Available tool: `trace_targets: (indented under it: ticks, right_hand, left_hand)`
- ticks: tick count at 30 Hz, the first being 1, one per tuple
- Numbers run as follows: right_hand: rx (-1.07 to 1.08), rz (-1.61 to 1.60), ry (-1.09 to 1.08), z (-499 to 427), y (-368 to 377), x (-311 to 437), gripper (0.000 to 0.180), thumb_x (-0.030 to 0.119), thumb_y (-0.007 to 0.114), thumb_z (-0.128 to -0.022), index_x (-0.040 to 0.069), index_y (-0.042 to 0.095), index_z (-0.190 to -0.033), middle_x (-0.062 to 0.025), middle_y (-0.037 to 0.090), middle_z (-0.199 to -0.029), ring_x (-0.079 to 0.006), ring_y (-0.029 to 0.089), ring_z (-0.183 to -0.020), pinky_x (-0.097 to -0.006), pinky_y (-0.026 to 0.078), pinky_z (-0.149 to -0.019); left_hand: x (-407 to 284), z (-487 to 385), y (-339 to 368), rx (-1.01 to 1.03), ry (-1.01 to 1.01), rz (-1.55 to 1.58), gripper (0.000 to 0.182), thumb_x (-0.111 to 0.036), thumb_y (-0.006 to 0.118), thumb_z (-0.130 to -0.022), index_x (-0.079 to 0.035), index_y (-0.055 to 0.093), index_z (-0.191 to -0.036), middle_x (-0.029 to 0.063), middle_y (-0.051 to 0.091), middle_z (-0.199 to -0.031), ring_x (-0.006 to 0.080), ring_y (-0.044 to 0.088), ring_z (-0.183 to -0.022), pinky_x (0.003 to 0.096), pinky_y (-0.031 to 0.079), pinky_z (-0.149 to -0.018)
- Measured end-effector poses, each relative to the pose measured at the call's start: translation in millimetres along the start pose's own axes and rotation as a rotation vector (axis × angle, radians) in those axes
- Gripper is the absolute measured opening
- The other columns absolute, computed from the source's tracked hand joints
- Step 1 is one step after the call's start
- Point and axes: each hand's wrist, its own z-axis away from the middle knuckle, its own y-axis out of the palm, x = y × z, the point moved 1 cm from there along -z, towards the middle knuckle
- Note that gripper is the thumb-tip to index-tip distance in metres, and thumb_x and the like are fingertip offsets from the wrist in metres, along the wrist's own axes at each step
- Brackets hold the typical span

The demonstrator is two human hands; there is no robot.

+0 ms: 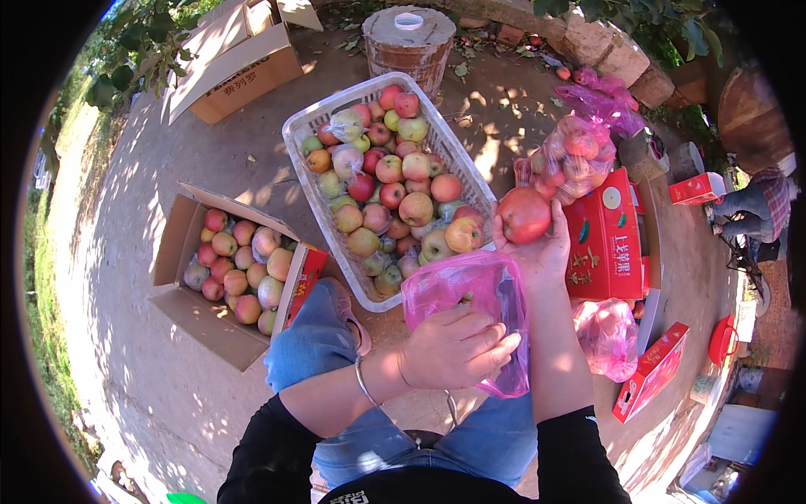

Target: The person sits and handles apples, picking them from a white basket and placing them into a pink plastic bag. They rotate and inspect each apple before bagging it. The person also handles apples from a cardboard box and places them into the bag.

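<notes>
A large red apple (pixel 523 215) rests in my right hand (pixel 539 246), palm up and fingers curled round it, beside the right edge of a white plastic crate (pixel 340 277). My left hand (pixel 458 349) lies over an opened pink plastic bag (pixel 434 286), its fingers reaching across the bag's front side; whether they pinch the film I cannot tell. The bag hangs between my forearms, and its contents are mostly hidden. Many red, yellow and green apples (pixel 390 169) fill the crate, some wrapped in clear film.
An open cardboard box of apples (pixel 227 340) stands left. Pink bags of apples (pixel 576 151) and a red printed carton (pixel 604 239) lie right, near a flatter red box (pixel 652 372). Behind the crate are a round bucket (pixel 409 53) and empty cartons (pixel 252 82). Another person (pixel 755 205) is far right.
</notes>
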Motion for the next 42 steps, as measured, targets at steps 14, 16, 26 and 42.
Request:
trace_targets:
  ticks: [14, 16, 26, 42]
  right_hand:
    - [-0.057, 0.018, 0.000, 7, 13, -4, 0.058, 0.044, 0.068, -0.088, 0.012, 0.048, -0.132, -0.0143, 0.051, -0.132, -0.0374, 0.051, -0.120, -0.0504, 0.050, -0.096]
    - [-0.077, 0.069, 0.022, 8, 12, -5, 0.058, 0.044, 0.069, -0.088, 0.012, 0.048, -0.132, -0.0141, 0.052, -0.131, -0.0363, 0.052, -0.119, -0.0504, 0.051, -0.095]
    - [-0.072, 1.010, -0.169, -31, 6, -21, 0.055, 0.031, 0.076, -0.086, 0.010, 0.046, -0.127, -0.0123, 0.055, -0.124, -0.0252, 0.060, -0.111, -0.0507, 0.055, -0.089]
    - [0.311, 2.978, -0.272, -150, -18, -105, 0.077, 0.027, 0.087, -0.068, 0.013, 0.047, -0.132, -0.0141, 0.050, -0.131, -0.0376, 0.052, -0.121, -0.0447, 0.054, -0.094]
  left_hand:
    - [40, 10, -3, 0.676, -1.110, 0.172, 0.094, -0.031, 0.080, -0.076, 0.004, 0.029, -0.146, 0.0285, 0.056, -0.126, 0.0400, 0.060, -0.112, 0.0429, 0.049, -0.097]
    - [36, 22, 7, 0.614, -0.997, 0.370, 0.078, -0.027, 0.077, -0.078, 0.003, 0.042, -0.140, 0.0256, 0.064, -0.115, 0.0381, 0.065, -0.103, 0.0422, 0.050, -0.092]
    - [38, 22, 36, 0.518, -0.913, 0.712, 0.048, -0.034, 0.069, -0.084, 0.001, 0.058, -0.116, 0.0241, 0.067, -0.108, 0.0374, 0.065, -0.104, 0.0454, 0.049, -0.089]
    - [38, 31, 8, 0.680, -0.857, 0.263, 0.048, -0.038, 0.066, -0.089, 0.004, 0.053, -0.108, 0.0232, 0.067, -0.096, 0.0380, 0.066, -0.092, 0.0463, 0.055, -0.076]
